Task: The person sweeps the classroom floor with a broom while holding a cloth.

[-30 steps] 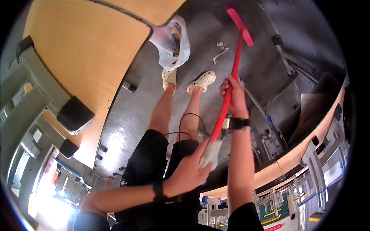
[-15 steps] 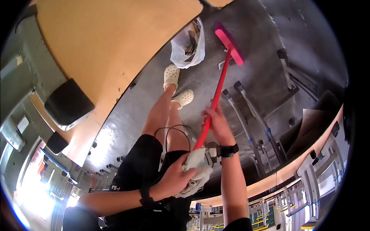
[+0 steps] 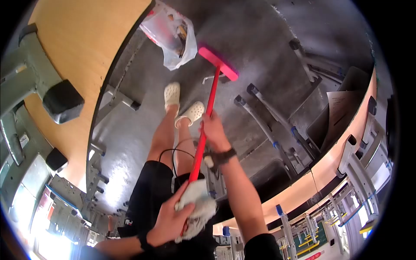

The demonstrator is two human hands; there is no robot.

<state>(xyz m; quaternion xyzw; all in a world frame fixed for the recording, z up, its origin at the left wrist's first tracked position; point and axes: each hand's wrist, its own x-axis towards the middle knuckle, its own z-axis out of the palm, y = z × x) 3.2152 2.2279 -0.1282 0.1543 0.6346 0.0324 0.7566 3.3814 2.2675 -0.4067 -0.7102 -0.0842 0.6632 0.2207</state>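
A red broom (image 3: 211, 97) with a pink head slants down from the floor toward my body. My right hand (image 3: 213, 129) is closed around the middle of its handle. Lower down, my left hand (image 3: 171, 219) grips the handle's upper end together with a whitish cloth (image 3: 197, 208) wrapped about it. The broom head (image 3: 219, 64) rests on the grey floor, beside a small pale piece of litter (image 3: 207, 79). Left of the head stands an open white plastic bag (image 3: 173, 43) with rubbish inside.
Wooden desktops lie at the left (image 3: 82, 47) and along the lower right (image 3: 312, 186), with upturned chair legs (image 3: 63, 102) beside them. Metal desk legs (image 3: 277, 117) stand on the floor to the right. A paper sheet (image 3: 340, 115) sticks out from a dark desk compartment.
The broom head has moved left and down in view, close to the bag and over the litter. Both hands have shifted left and lower with the handle, and the view has turned.
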